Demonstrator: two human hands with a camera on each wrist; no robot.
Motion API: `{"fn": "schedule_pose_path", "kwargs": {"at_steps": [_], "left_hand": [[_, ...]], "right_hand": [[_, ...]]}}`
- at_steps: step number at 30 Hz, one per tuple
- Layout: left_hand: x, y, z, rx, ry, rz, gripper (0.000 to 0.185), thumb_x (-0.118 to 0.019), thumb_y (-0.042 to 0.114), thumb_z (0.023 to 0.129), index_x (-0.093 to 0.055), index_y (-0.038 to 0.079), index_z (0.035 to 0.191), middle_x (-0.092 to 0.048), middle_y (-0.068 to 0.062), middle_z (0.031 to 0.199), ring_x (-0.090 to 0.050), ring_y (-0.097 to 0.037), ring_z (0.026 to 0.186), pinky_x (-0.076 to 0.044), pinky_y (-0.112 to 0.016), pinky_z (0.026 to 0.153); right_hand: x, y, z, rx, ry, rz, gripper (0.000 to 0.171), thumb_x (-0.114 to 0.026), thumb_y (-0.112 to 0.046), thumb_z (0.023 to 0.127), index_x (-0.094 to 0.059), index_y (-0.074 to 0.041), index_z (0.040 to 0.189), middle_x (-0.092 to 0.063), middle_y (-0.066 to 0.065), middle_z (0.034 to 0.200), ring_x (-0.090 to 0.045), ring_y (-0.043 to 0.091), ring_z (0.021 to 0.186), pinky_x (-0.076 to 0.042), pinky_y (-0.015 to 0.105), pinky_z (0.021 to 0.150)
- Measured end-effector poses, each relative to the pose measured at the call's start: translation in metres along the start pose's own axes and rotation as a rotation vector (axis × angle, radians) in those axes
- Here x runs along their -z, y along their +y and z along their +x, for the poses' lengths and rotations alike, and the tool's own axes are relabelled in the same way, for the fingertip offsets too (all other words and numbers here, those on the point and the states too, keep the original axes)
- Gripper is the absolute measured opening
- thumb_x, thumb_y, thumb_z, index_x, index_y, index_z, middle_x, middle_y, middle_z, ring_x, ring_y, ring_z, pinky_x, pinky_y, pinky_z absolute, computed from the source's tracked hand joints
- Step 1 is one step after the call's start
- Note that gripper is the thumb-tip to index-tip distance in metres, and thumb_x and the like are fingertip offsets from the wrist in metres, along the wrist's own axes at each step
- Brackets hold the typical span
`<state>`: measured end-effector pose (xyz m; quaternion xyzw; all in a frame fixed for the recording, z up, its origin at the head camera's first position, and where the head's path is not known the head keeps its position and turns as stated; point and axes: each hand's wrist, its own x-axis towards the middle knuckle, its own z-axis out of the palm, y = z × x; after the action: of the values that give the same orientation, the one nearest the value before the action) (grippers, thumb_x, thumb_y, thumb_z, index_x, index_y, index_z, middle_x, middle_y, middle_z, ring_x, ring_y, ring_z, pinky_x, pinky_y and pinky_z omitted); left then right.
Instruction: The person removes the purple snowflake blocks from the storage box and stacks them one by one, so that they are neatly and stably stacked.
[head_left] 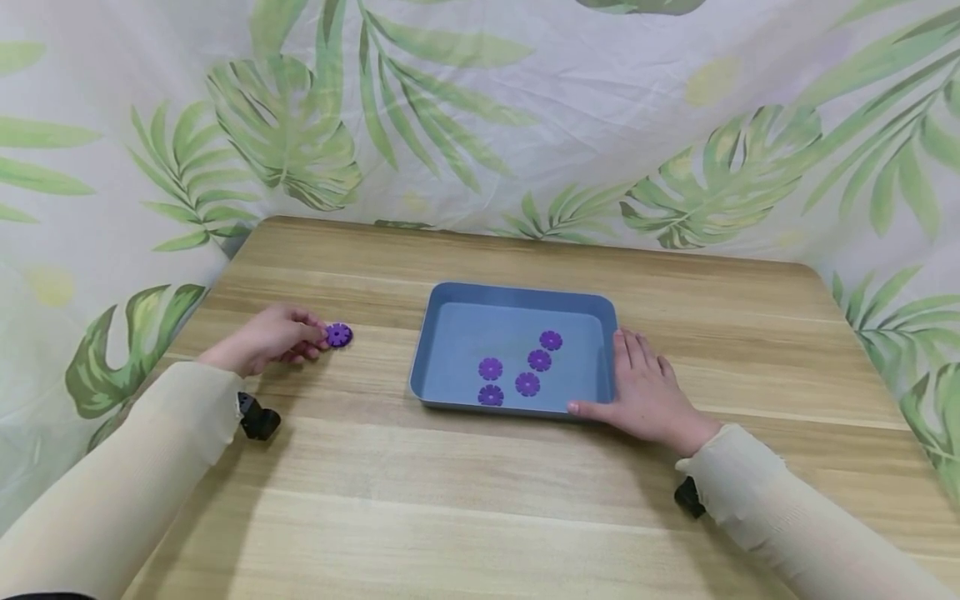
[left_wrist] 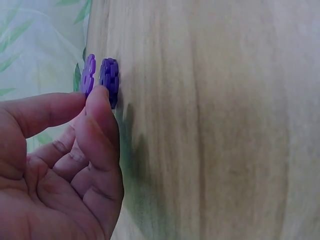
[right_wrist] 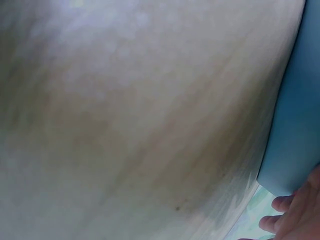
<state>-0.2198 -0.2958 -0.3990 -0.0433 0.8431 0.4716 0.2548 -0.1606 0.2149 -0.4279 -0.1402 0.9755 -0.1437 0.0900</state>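
Observation:
My left hand (head_left: 322,337) lies on the wooden table (head_left: 480,500) at the left, its thumb and index finger pinching a purple flower-shaped disc (head_left: 339,335). In the left wrist view the fingertips (left_wrist: 100,97) meet at two purple discs standing on edge side by side, a paler one (left_wrist: 89,75) and a darker one (left_wrist: 109,80). A blue tray (head_left: 517,291) sits at the middle and holds several purple discs (head_left: 527,383). My right hand (head_left: 628,377) lies flat and open against the tray's right wall, thumb along the front rim. The right wrist view shows the tray's wall (right_wrist: 295,125) and fingers (right_wrist: 295,217).
A white cloth with green leaf print (head_left: 480,125) hangs behind and at both sides of the table. Black wrist camera mounts show under the left sleeve (head_left: 258,421) and the right sleeve (head_left: 688,497). Bare wood runs along the near side.

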Motion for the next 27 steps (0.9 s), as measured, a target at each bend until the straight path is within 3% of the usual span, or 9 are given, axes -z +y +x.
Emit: {"fn": "schedule_pose_path", "kwargs": {"at_steps": [7,27], "left_hand": [[-0.0024,0.0014,-0.0006,0.002,0.007,-0.01,0.023,-0.045,0.005,0.108,-0.051,-0.013,0.12,-0.067,-0.003,0.092,-0.063,-0.009,0.075,-0.055,-0.024,0.064],[-0.004,-0.0002,-0.0009,0.013,0.054,-0.02,0.024,-0.043,0.006,0.109,-0.049,-0.013,0.123,-0.068,-0.004,0.093,-0.063,-0.009,0.076,-0.057,-0.025,0.066]], "right_hand": [[0.0021,-0.0015,-0.0005,-0.006,-0.006,0.001,0.132,-0.064,-0.078,0.083,-0.008,0.014,0.158,-0.011,0.035,0.164,-0.011,0.05,0.152,-0.011,0.073,0.115],[0.0013,-0.0012,0.0001,-0.011,-0.006,0.005,0.13,-0.065,-0.077,0.084,-0.009,0.014,0.158,-0.014,0.036,0.163,-0.014,0.051,0.151,-0.013,0.074,0.114]]}}
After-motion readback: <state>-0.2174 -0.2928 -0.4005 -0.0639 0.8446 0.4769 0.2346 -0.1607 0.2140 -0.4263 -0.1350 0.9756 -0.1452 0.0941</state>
